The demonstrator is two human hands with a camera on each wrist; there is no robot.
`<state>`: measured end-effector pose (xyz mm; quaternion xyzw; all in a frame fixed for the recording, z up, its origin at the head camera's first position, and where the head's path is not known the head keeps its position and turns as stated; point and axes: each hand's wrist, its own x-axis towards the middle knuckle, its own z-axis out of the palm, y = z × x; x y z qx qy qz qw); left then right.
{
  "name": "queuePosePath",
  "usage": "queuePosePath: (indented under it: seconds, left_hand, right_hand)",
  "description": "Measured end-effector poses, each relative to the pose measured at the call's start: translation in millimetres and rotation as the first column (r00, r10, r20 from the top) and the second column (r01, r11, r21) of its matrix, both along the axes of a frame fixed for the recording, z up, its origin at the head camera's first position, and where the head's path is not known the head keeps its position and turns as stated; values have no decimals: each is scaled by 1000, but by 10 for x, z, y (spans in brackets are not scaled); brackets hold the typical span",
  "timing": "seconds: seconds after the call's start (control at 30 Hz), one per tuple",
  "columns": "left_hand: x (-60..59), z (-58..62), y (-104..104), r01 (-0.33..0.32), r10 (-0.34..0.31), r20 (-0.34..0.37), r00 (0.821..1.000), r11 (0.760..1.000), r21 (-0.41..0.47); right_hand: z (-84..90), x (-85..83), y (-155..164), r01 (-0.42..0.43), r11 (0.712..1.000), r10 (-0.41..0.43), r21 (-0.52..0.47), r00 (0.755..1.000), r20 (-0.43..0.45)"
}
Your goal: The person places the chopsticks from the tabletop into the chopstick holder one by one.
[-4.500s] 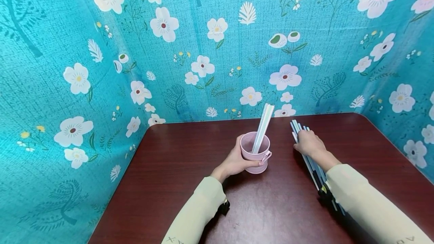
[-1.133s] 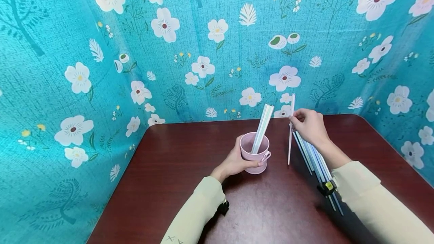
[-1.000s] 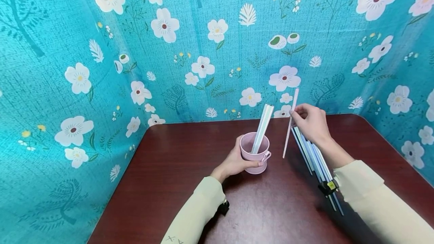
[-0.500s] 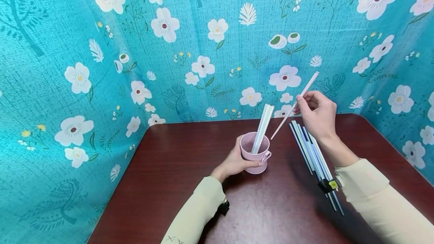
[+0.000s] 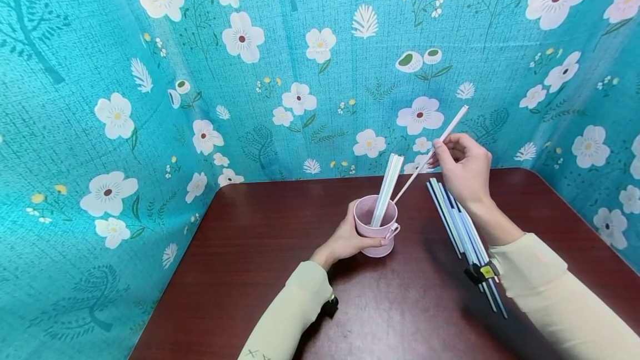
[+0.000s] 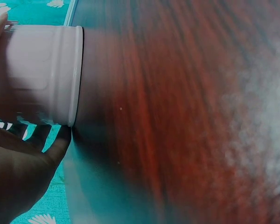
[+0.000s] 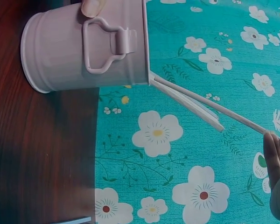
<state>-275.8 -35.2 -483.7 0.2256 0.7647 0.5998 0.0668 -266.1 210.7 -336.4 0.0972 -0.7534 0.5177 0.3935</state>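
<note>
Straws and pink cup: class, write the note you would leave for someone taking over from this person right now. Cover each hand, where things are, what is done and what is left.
Left hand: grips the pink cup, which stands on the table.
Right hand: pinches one white straw, tilted, its lower end at the cup's rim.
Done: a few straws in the cup lean toward the back.
Left: seat the held straw; a bundle of straws lies flat on the table right of the cup.
</note>
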Motion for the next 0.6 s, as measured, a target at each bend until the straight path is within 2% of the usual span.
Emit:
queuePosePath:
  seconds: [0.1, 0.23, 0.43, 0.6]
  left_hand:
    - [-68, -104, -4, 8, -8, 4, 1000, 1000, -9]
    - [-61, -97, -4, 8, -8, 2, 1000, 1000, -11]
    - [28, 53, 4, 12, -12, 7, 1000, 1000, 11]
    - [110, 183, -5, 12, -12, 19, 1000, 1000, 8]
  right_hand:
    - [61, 83, -85, -12, 1000, 12, 0, 1000, 4]
    - [15, 84, -115, -45, 999, 45, 12, 999, 14]
    - [-78, 67, -147, -49, 998, 47, 42, 998, 43]
    - [-201, 32, -169, -85, 995, 82, 42, 994, 76]
